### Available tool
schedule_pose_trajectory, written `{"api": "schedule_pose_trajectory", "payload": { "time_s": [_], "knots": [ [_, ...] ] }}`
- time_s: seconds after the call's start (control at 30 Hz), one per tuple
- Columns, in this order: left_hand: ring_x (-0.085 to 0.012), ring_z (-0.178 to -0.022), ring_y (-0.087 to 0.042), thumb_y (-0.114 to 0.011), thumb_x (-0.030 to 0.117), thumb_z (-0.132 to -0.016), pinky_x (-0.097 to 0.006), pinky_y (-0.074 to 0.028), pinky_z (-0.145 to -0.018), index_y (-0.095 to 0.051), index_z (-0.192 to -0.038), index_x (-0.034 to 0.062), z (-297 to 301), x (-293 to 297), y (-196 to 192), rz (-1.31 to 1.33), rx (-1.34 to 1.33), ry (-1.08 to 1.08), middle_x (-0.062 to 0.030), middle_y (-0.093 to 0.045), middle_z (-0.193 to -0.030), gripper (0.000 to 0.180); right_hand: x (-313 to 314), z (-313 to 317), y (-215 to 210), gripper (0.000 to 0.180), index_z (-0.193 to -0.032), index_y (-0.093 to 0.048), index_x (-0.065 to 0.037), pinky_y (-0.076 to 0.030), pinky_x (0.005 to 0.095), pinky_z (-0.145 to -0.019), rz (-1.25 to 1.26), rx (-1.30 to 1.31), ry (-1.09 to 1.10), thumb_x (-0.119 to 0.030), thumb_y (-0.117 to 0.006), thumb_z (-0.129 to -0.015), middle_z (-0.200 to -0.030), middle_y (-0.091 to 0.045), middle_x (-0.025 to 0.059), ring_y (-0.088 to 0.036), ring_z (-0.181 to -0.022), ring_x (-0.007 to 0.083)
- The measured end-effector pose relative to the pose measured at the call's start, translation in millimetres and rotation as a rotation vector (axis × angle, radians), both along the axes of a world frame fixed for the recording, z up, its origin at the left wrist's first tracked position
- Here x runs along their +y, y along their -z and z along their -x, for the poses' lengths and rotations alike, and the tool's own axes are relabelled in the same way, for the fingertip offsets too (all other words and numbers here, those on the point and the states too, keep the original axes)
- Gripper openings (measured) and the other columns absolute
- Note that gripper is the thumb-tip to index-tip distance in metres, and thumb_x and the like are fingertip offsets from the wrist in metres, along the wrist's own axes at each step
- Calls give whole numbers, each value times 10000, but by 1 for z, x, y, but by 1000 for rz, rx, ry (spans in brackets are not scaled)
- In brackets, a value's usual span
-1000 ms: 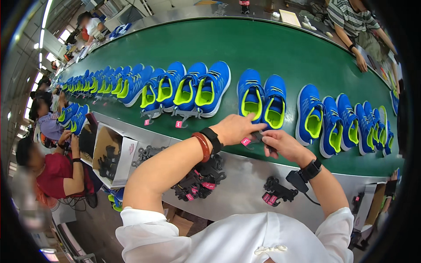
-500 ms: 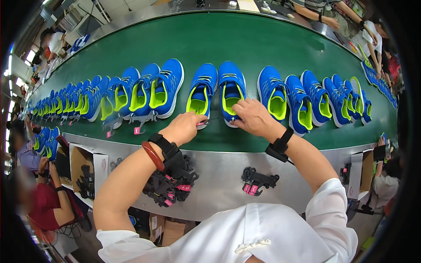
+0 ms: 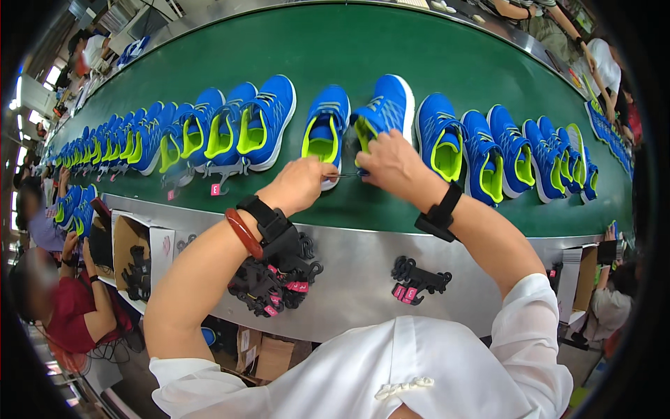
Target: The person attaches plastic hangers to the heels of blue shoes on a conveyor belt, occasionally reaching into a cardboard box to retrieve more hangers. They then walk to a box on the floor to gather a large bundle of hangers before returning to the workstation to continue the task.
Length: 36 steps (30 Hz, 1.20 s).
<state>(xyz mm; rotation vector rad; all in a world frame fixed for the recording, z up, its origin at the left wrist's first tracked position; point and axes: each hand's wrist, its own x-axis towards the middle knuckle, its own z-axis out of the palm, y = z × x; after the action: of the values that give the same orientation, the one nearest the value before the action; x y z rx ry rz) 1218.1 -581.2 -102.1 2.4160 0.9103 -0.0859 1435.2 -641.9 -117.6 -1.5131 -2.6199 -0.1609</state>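
Two blue sneakers with lime-green linings lie on the green belt in front of me. At the heel of the left sneaker (image 3: 326, 112), the fingers of my left hand (image 3: 296, 186) pinch a thin dark strip (image 3: 343, 174), apparently part of a black plastic shoe hanger. It spans the gap between my hands. My right hand (image 3: 398, 166) is closed at the heel of the right sneaker (image 3: 392, 101), which tilts with its toe to the right. My right fingers hide that heel and the strip's far end.
Rows of matching sneakers stand left (image 3: 265, 126) and right (image 3: 443, 136); some left ones carry black hangers (image 3: 225, 170). On the metal ledge (image 3: 342, 279) lie a large hanger pile (image 3: 269, 286) and a smaller one (image 3: 419, 279). Co-workers sit at both sides.
The right sneaker has tipped over, its toe swinging right, with my right hand at its heel. Both hands are slightly higher in view, and the strip between them is now straighter.
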Motion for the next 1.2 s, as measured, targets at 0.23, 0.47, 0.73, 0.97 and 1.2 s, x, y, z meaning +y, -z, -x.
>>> {"api": "schedule_pose_trajectory", "payload": {
  "time_s": [0.23,0.47,0.73,0.97,1.2],
  "knots": [
    [-361,-1140,-518,-408,-108,-800,-367,-450,-919,-432,-1374,161,17,19,-20,-98,-131,265,-201,-426,-1379,635,-16,-22,12,391,-1095,-545,-62,-471,428,-781,-58,677,119,-84,-712,-742,-1032,-565,137,-576,-887,348],
    [-194,-912,-609,-460,15,-862,-291,-478,-800,-541,-1261,81,11,15,-90,-19,34,63,-112,-625,-1131,413,-137,-33,-36,363,-951,-618,-40,-456,368,-683,601,573,271,-162,-790,-656,-855,-571,112,-562,-809,290],
    [-351,-1030,-573,-580,-16,-778,-409,-502,-831,-547,-1177,26,-119,-53,-14,-196,-256,280,-141,-526,-1214,402,-213,-47,2,348,-888,-631,-51,-468,400,-764,625,517,256,-244,-790,-646,-854,-607,118,-578,-871,316],
    [-341,-928,-609,-657,23,-762,-421,-508,-778,-563,-1049,46,-162,-44,11,-249,-191,391,-101,-560,-1169,302,-214,-69,5,191,-919,-592,-39,-487,356,-703,608,846,368,-181,-674,-821,-783,-626,104,-613,-782,258],
    [-357,-835,-610,-626,31,-774,-433,-495,-693,-562,-891,46,-164,-52,28,-137,-338,360,-119,-606,-923,134,-168,-88,5,195,-998,-442,-31,-470,243,-485,882,1626,884,-224,-417,-985,-676,-608,68,-601,-543,123]
  ]
}}
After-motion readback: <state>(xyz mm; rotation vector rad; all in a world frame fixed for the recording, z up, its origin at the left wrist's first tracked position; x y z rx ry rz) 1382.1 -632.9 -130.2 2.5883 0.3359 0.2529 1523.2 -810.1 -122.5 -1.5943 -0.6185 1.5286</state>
